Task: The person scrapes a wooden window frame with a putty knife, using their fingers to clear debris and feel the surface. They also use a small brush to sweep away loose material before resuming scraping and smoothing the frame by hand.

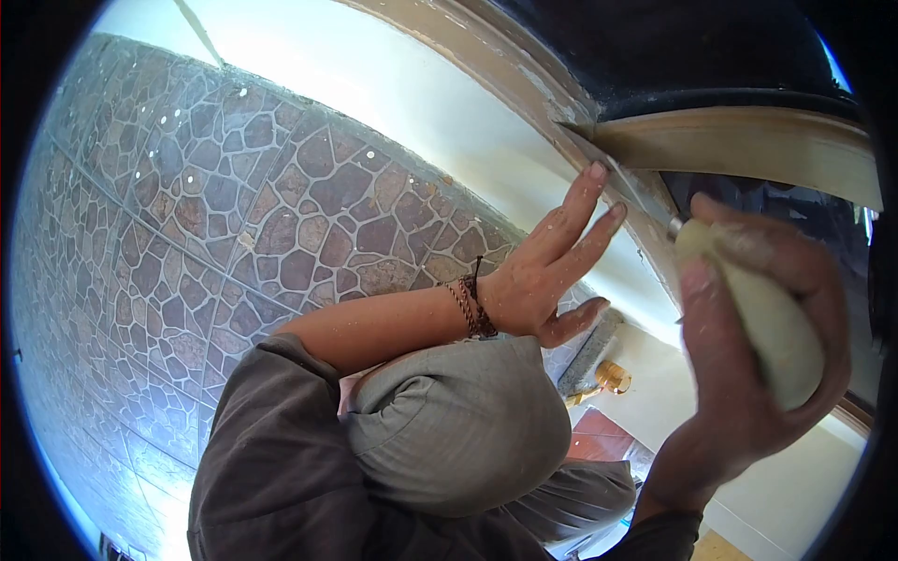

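Two hands are up at the frame, and these are the risks I see:

- Right hand [748, 337] is wrapped tight round the pale handle [772, 318] of a tool whose thin blade [629, 182] runs up along the wooden frame [748, 140], near its corner joint.
- Left hand [552, 271] is open, holding nothing, fingertips [599, 173] spread flat on the frame just beside the blade. If the blade skids, those fingers are first in its way.
- Pushing at too steep an angle could gouge the wood or chip the white wall [449, 122] next to it.
- Dust on my palm could let the handle turn in my fist.
- I am reaching up, so a slip could throw my balance.
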{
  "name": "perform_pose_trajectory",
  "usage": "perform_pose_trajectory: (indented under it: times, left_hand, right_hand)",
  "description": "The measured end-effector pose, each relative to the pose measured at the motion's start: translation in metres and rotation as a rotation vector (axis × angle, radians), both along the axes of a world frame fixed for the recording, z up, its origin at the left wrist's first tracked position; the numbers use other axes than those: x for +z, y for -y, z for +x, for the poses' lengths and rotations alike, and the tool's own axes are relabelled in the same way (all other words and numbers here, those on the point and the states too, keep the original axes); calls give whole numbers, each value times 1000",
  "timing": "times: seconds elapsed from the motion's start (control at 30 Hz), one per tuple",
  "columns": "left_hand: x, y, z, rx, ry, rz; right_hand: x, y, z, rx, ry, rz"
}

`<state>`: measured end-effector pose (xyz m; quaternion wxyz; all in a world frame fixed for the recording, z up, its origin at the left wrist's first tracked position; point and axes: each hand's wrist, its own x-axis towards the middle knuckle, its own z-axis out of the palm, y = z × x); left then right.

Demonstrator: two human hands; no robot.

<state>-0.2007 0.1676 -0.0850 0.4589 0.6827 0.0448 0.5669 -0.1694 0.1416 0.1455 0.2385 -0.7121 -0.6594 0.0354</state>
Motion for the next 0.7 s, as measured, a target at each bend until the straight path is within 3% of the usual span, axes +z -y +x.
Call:
perform_pose_trajectory:
  times: [0.07, 0.13, 0.23, 0.27, 0.3, 0.43, 0.63, 0.7]
  left_hand:
    - [1, -1, 1, -13, 8, -14]
    - [2, -1, 4, -30, 23, -29]
    - [1, 4, 3, -23, 38, -12]
    - [-3, 7, 2, -48, 19, -42]
    - [-3, 6, 1, -68, -1, -70]
    - [-1, 4, -4, -41, -33, -62]
    - [-2, 1, -4, -6, -43, -32]
    - [1, 1, -4, -31, -7, -109]
  right_hand:
    - [4, -6, 4, -76, 0, -1]
    - [16, -11, 13, 139, 62, -83]
    - [15, -17, 14, 158, 180, -137]
    - [7, -18, 8, -38, 46, -128]
    - [9, -17, 8, -35, 47, -125]
    - [9, -9, 17, 144, 108, -73]
    - [6, -5, 5, -91, 97, -68]
    - [-1, -8, 7, -55, 86, -64]
